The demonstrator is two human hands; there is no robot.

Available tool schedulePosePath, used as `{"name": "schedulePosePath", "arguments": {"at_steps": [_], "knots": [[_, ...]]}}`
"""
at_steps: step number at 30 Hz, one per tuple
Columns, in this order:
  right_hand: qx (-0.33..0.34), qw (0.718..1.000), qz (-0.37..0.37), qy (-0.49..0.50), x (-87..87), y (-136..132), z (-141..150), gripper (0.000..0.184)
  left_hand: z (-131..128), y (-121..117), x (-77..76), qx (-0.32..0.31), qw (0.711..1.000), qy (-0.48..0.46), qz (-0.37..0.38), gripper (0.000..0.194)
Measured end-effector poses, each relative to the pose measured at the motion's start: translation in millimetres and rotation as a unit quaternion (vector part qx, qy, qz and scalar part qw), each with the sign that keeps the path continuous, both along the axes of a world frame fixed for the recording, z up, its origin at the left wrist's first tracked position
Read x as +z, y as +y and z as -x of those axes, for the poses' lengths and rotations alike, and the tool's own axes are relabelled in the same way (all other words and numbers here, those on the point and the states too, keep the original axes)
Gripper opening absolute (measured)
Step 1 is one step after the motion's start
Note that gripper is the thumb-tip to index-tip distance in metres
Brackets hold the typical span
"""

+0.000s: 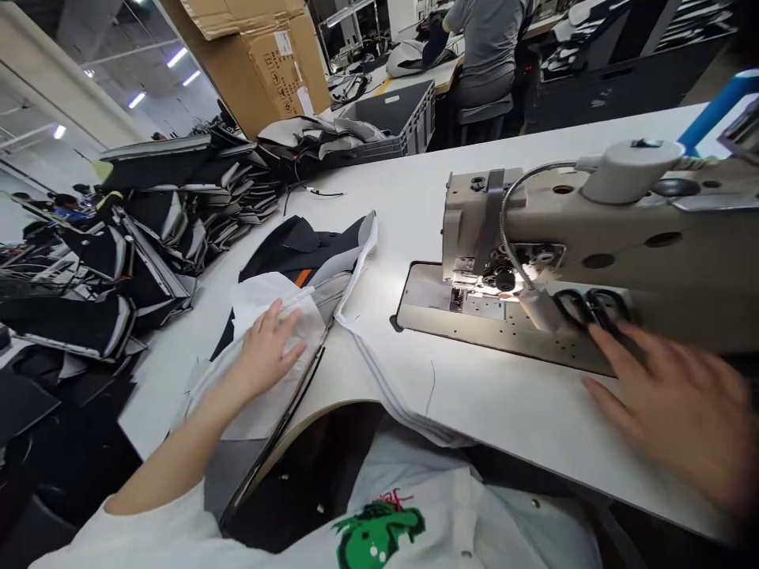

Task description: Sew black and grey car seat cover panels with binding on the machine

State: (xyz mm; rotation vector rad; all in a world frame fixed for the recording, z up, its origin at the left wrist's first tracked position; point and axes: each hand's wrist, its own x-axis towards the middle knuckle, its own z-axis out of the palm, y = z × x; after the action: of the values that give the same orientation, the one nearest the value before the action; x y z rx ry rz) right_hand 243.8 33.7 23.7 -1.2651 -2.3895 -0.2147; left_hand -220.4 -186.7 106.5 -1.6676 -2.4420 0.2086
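My left hand (265,353) rests on a white fabric piece (261,292), fingers spread and gripping nothing. That piece lies over a sewn panel of black and grey cloth (314,245) with a small orange tab (303,277). A pale edging strip (379,371) trails from the panel over the table edge toward my lap. On the right, my right hand (670,395), partly blurred, has its fingers apart beside black-handled scissors (598,310). The fingertips reach the handles, and whether they press on them is unclear. The scissors lie on the bed of a sewing machine (593,221), its needle area lit.
Stacked black and grey panels (183,197) crowd the left side. A grey plastic crate (403,122) and a cardboard box (266,71) stand behind the white table (409,190). A loose thread (432,387) lies in front of the machine. Another person (489,47) sits farther back.
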Motion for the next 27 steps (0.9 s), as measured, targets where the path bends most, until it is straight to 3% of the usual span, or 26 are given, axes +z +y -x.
{"name": "schedulePosePath", "arguments": {"at_steps": [2,5,9,13,17,19,21,22,24,25,27], "knots": [[-0.002,0.999,-0.037,-0.036,-0.5,7,40,0.058,21,10,6.5,0.015,1.000,-0.003,0.002,0.054],[-0.006,0.997,-0.062,-0.051,3.2,24,74,0.049,47,26,6.2,0.019,0.998,-0.052,0.012,0.056],[0.002,0.997,-0.063,-0.051,-2.5,41,94,0.034,71,48,-15.6,0.049,0.971,-0.228,-0.047,0.046],[-0.060,0.997,-0.034,-0.017,-20.4,46,115,0.038,61,73,-52.7,0.017,0.907,-0.401,-0.130,0.039],[-0.086,0.996,0.000,0.004,-27.8,44,123,0.037,29,103,-74.1,-0.006,0.871,-0.477,-0.122,0.044],[-0.037,0.999,0.006,0.026,-25.2,36,119,0.034,21,117,-72.7,-0.026,0.852,-0.513,-0.105,0.046],[0.096,0.993,0.035,0.058,-23.1,22,118,0.031,23,127,-65.6,-0.042,0.836,-0.537,-0.103,0.047],[0.180,0.979,0.068,0.074,-23.6,13,120,0.029,29,129,-61.2,-0.050,0.844,-0.523,-0.109,0.046],[0.299,0.934,0.173,0.092,-28.2,-1,133,0.030,43,127,-52.9,-0.053,0.887,-0.446,-0.109,0.041],[0.304,0.916,0.234,0.113,-31.5,-4,145,0.032,51,123,-50.0,-0.044,0.911,-0.397,-0.099,0.042],[0.247,0.870,0.372,0.208,-36.7,-5,179,0.039,64,108,-48.4,-0.008,0.943,-0.329,-0.057,0.053]]}}
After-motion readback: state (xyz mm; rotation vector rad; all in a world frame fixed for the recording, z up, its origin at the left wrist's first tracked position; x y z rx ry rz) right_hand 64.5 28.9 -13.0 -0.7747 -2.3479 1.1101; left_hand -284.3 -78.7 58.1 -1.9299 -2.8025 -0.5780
